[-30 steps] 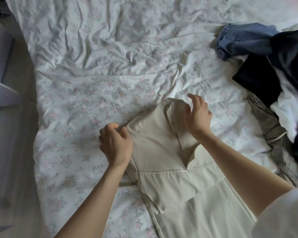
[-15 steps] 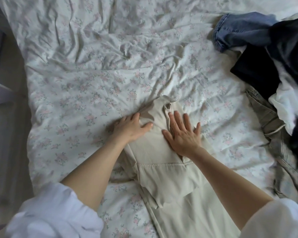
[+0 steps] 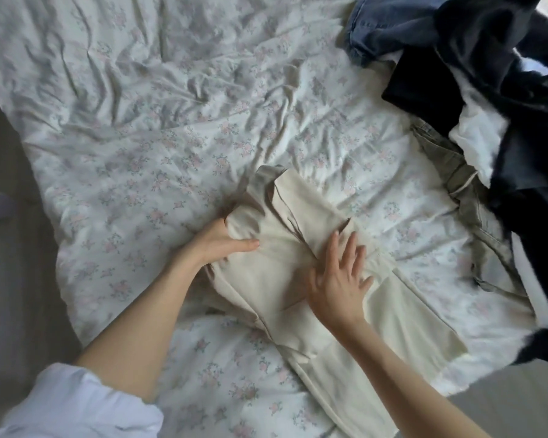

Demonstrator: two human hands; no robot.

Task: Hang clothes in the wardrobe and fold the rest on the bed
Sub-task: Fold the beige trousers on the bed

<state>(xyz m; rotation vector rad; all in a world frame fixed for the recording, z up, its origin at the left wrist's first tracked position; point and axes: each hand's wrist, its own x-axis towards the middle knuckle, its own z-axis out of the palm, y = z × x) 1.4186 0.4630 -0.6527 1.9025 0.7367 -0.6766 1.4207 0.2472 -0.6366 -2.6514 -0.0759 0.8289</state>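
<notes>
On the bed (image 3: 140, 121), the left hand (image 3: 217, 243) grips the cream garment (image 3: 276, 263)'s edge; the right hand (image 3: 339, 279) presses flat, fingers spread, on its middle.

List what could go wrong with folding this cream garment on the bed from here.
1. The floral duvet is heavily wrinkled, so creases may press into the cream garment under the flat right hand.
2. The left hand grips only one edge; the fold could slip open.
3. The dark clothes pile lies close and could get mixed in.
</notes>
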